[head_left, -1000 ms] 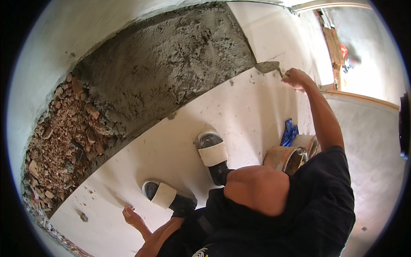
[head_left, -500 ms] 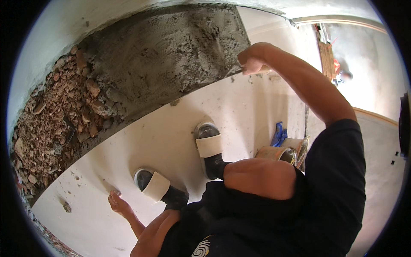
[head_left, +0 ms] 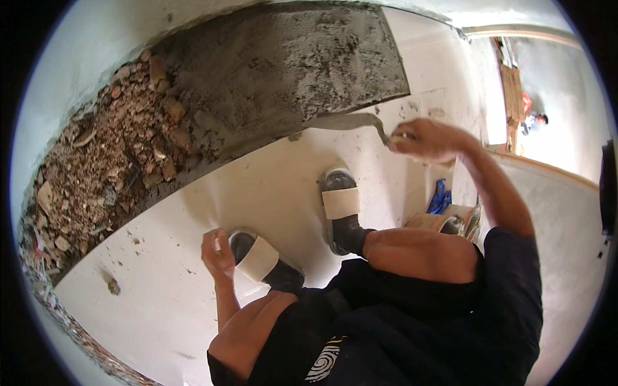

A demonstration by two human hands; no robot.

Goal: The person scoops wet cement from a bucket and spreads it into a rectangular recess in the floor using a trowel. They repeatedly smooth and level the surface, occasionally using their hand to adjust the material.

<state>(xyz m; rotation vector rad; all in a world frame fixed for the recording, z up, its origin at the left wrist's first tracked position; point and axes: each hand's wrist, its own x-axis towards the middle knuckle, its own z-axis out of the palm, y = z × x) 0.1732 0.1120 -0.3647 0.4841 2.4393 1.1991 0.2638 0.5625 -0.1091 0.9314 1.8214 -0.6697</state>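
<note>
Trowel (head_left: 351, 121) in right hand (head_left: 428, 138).

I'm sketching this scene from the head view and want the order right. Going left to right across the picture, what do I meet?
Rubble → left hand → left sandal → right sandal → trowel → right hand → bucket → bright doorway.
</note>
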